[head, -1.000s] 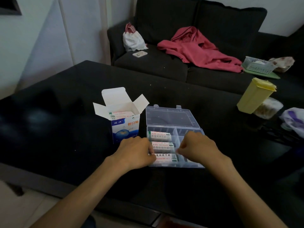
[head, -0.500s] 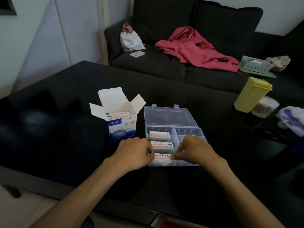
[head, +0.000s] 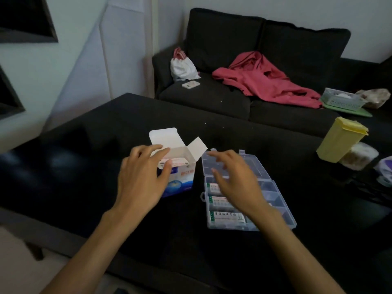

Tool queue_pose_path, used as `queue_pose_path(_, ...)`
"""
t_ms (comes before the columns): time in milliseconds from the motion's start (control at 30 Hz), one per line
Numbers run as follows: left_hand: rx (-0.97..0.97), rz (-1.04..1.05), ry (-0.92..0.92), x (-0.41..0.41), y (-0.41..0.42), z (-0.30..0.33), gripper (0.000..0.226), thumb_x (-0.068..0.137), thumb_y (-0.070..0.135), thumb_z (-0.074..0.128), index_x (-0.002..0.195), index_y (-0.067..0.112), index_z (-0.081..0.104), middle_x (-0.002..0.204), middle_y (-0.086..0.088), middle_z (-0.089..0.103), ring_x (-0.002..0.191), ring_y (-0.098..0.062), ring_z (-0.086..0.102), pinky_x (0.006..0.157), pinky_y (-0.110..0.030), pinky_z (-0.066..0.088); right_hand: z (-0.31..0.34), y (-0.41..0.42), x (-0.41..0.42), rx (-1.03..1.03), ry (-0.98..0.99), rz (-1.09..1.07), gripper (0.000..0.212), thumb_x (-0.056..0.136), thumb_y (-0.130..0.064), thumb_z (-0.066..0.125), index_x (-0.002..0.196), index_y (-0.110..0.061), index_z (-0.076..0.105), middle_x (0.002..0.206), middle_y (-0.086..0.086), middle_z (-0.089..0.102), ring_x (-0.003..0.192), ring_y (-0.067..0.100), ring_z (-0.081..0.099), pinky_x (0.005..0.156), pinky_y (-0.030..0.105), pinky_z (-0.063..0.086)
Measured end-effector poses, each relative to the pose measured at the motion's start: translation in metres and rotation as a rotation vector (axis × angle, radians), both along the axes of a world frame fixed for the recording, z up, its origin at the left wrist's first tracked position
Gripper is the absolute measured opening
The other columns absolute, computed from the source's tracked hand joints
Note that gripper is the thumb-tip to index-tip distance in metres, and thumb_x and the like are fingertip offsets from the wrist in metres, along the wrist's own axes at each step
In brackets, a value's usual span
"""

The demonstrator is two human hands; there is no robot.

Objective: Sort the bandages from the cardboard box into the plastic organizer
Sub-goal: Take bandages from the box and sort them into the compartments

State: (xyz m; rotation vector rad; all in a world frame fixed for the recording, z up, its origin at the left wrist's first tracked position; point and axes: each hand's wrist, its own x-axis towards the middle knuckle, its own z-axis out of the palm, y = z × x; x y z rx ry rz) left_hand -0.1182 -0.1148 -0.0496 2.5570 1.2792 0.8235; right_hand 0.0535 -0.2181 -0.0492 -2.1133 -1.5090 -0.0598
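Left hand (head: 141,179) spread at cardboard box (head: 180,177), holding nothing.

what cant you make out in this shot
Head view only:
- How many bandages remain in the box: left hand and flaps cover the opening.
- Organizer right compartments: right hand and forearm hide them.
- Print on the packs: too small.
- Right fingertips: motion-blurred.

We've got a white-and-blue cardboard box (head: 180,179), a clear plastic organizer (head: 282,211) with white bandages (head: 228,217) printed green and red, a yellow container (head: 337,141), all on a black table (head: 84,162).
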Motion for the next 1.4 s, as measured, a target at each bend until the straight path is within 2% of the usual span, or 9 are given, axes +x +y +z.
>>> queue_pose_path(133, -0.122, 0.011, -0.081, -0.017, 0.01, -0.01, 0.023, 0.09, 0.034, 0.058, 0.11, 0.03, 0.068, 0.122, 0.009, 0.061, 0.115, -0.016, 0.049, 0.091, -0.038, 0.045, -0.025, 0.023, -0.025, -0.183, -0.198, 0.07, 0.057, 0.098, -0.033, 0.044, 0.148, -0.033, 0.017, 0.158, -0.002, 0.009, 0.144, 0.021, 0.009, 0.115, 0.039, 0.019)
queue_pose_path(300, -0.294, 0.084, -0.294, -0.024, 0.018, -0.01, 0.037, 0.085, 0.035, 0.064, 0.121, 0.028, 0.056, 0.13, 0.005, 0.052, 0.118, -0.017, 0.047, 0.086, -0.034, 0.042, -0.032, 0.022, -0.031, 0.091, -0.191, 0.105, 0.025, 0.085, -0.033, 0.062, 0.108, -0.025, 0.07, 0.125, 0.006, 0.059, 0.11, 0.025, 0.057, 0.08, 0.033, 0.054)
queue_pose_path(367, -0.456, 0.072, -0.373, -0.026, 0.024, -0.01, 0.043, 0.087, 0.031, 0.064, 0.128, 0.029, 0.052, 0.134, 0.002, 0.051, 0.12, -0.02, 0.05, 0.096, -0.038, 0.043, -0.034, 0.016, -0.032, 0.082, -0.199, 0.14, 0.021, 0.086, -0.031, 0.065, 0.105, -0.026, 0.071, 0.121, 0.004, 0.06, 0.105, 0.021, 0.057, 0.075, 0.028, 0.054)
queue_pose_path(500, -0.711, -0.099, -0.579, -0.031, 0.025, -0.007, 0.024, 0.086, 0.011, 0.066, 0.091, 0.035, 0.068, 0.104, 0.003, 0.071, 0.092, -0.011, 0.065, 0.086, -0.036, 0.053, -0.024, 0.007, -0.035, 0.078, -0.256, 0.13, 0.033, 0.086, -0.042, 0.046, 0.099, -0.027, 0.073, 0.107, -0.005, 0.063, 0.096, 0.009, 0.048, 0.072, 0.02, 0.04)
queue_pose_path(600, -0.735, -0.132, -0.536, -0.034, 0.024, -0.01, 0.021, 0.081, 0.014, 0.072, 0.092, 0.032, 0.073, 0.094, 0.006, 0.073, 0.09, -0.015, 0.068, 0.088, -0.045, 0.053, -0.006, 0.008, -0.043, 0.099, -0.24, 0.17, 0.027, 0.087, -0.038, 0.056, 0.1, -0.023, 0.073, 0.096, -0.007, 0.068, 0.088, 0.011, 0.054, 0.067, 0.021, 0.044)
queue_pose_path(767, -0.688, -0.14, -0.496, -0.031, 0.016, -0.008, 0.017, 0.081, 0.02, 0.073, 0.096, 0.029, 0.074, 0.094, 0.009, 0.073, 0.09, -0.012, 0.068, 0.086, -0.043, 0.054, 0.001, 0.014, -0.053, -0.097, -0.218, 0.298, 0.032, 0.089, -0.037, 0.06, 0.119, -0.029, 0.065, 0.125, -0.011, 0.06, 0.115, 0.007, 0.047, 0.088, 0.019, 0.036)
queue_pose_path(867, -0.629, -0.116, -0.517, -0.028, 0.013, -0.008, 0.018, 0.08, 0.022, 0.073, 0.098, 0.023, 0.075, 0.095, 0.008, 0.073, 0.091, -0.011, 0.067, 0.086, -0.042, 0.054, 0.003, 0.018, -0.053, -0.157, -0.191, 0.29, 0.04, 0.086, -0.043, 0.061, 0.125, -0.034, 0.059, 0.128, -0.012, 0.057, 0.116, 0.007, 0.044, 0.088, 0.017, 0.03)
queue_pose_path(1100, -0.548, -0.106, -0.508, -0.023, 0.009, -0.007, 0.02, 0.082, 0.019, 0.072, 0.101, 0.018, 0.074, 0.095, 0.007, 0.072, 0.091, -0.009, 0.066, 0.083, -0.036, 0.055, 0.015, 0.023, -0.05, -0.285, -0.095, 0.272, 0.029, 0.082, -0.038, 0.069, 0.109, -0.028, 0.064, 0.126, -0.005, 0.057, 0.112, 0.012, 0.051, 0.097, 0.024, 0.039)
queue_pose_path(1400, -0.507, -0.073, -0.521, -0.02, 0.01, -0.007, 0.02, 0.081, 0.019, 0.073, 0.101, 0.017, 0.074, 0.089, 0.013, 0.069, 0.087, -0.009, 0.066, 0.076, -0.029, 0.053, 0.014, 0.023, -0.037, -0.296, -0.097, 0.335, 0.031, 0.082, -0.038, 0.069, 0.111, -0.027, 0.068, 0.122, -0.005, 0.06, 0.108, 0.009, 0.054, 0.093, 0.026, 0.047)
